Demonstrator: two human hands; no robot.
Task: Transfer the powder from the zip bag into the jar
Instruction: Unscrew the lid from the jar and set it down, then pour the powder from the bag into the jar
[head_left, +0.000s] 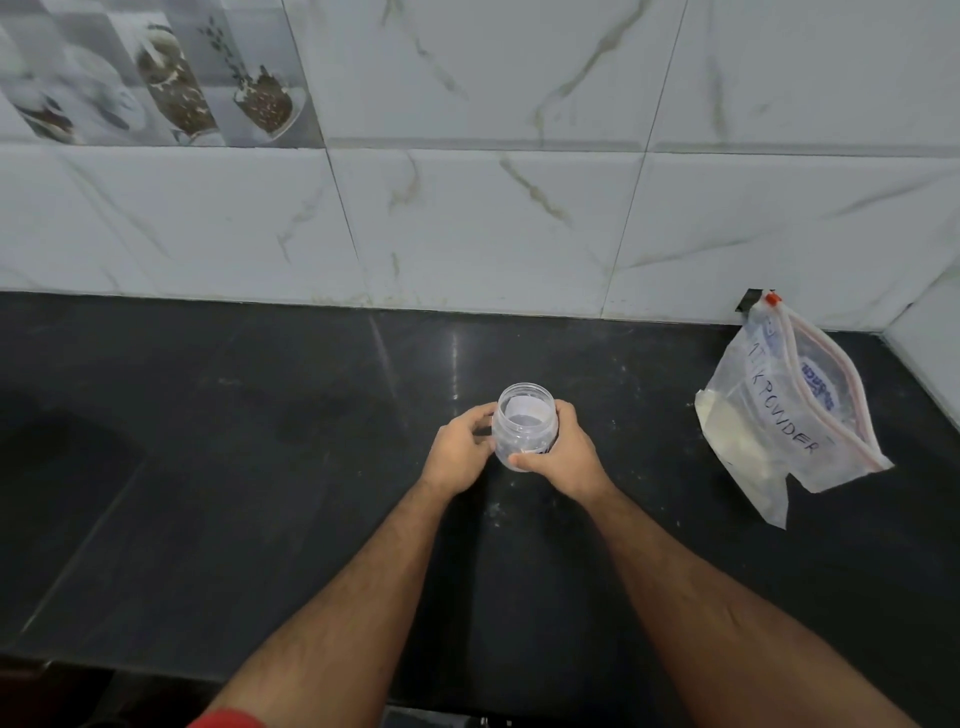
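Observation:
A small clear plastic jar (523, 422) stands upright and lidless on the black counter, its mouth open. My left hand (458, 453) cups its left side and my right hand (563, 453) wraps its right side and front. A clear zip bag (779, 415) with handwritten lettering and a red slider leans against the wall at the far right, well apart from both hands. Pale powder fills its lower left part.
The black stone counter (260, 493) runs to a white marble-tiled wall (519, 208) at the back and a side wall (935, 353) at the far right. The counter's front edge lies near the bottom of the view. A few powder specks lie near the jar.

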